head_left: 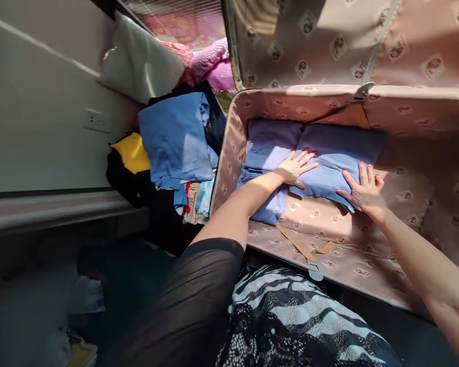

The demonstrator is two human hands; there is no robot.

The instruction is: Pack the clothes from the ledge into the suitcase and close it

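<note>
An open suitcase [321,224] with a pink patterned lining lies in front of me. Inside, a folded blue garment [336,148] rests along the back wall, to the right of other folded blue clothes [271,137] in the left end. My left hand [295,169] lies flat with fingers spread on the left part of the garment. On its right front edge rests my right hand [365,191], its fingers apart and stretched over the cloth. Neither hand grips anything that I can see.
The suitcase lid [306,46] stands raised at the back. A buckle [314,270] on a tan strap hangs over the front rim. Left of the case is a pile of clothes with a blue folded garment [176,137] on top. A pale pillow [141,61] leans by the wall.
</note>
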